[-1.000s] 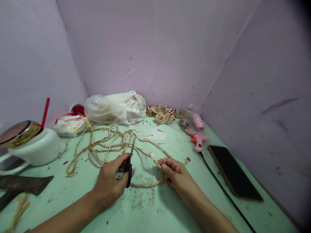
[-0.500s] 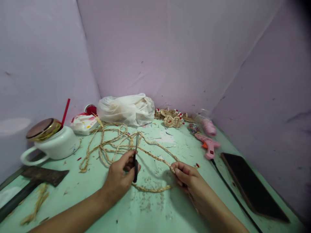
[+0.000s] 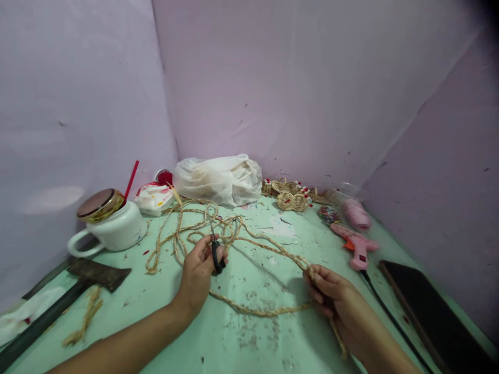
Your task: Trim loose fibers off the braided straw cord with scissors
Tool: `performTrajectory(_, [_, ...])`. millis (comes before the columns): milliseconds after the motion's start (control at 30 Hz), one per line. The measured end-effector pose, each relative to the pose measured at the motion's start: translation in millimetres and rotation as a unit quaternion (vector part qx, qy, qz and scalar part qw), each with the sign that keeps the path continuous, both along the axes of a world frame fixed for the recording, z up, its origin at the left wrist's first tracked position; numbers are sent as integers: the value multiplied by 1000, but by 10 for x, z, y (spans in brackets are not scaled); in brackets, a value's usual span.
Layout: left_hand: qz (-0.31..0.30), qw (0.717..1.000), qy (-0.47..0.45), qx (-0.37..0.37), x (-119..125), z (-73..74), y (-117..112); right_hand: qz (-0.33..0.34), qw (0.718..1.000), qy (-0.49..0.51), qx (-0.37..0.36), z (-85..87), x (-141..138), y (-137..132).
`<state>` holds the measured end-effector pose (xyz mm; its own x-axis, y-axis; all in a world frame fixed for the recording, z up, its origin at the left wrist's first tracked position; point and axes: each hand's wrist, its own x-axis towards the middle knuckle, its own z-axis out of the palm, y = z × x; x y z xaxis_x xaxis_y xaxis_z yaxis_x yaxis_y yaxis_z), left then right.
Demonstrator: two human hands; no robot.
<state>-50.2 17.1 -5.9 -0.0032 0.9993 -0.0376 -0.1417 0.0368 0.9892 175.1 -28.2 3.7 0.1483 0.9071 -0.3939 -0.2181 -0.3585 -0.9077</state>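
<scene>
My left hand point(image 3: 200, 270) is closed around the black handles of a pair of scissors point(image 3: 217, 257), whose blades point away from me. My right hand point(image 3: 335, 293) pinches a braided straw cord point(image 3: 268, 244), two strands of it meeting at the fingertips. A short end of cord hangs below that hand. The rest lies in loose, tangled loops across the table behind my left hand, and one length curves along the tabletop between both hands.
A hammer-like tool point(image 3: 97, 275) and a white mug point(image 3: 117, 228) stand left. At the back are a white plastic bag point(image 3: 222, 179) and woven straw pieces point(image 3: 292, 201). A pink glue gun point(image 3: 356, 246), pink thread spool point(image 3: 356, 214) and black phone point(image 3: 432, 317) lie right.
My right hand has moved right, drawing the cord along, and now gathers two strands. The scissors have turned in my left hand. The whole view has shifted slightly.
</scene>
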Motion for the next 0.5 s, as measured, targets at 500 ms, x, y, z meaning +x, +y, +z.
performTrajectory(500, [4, 1000, 1, -4, 9, 0, -3, -265, 943, 201, 32, 13, 301, 63])
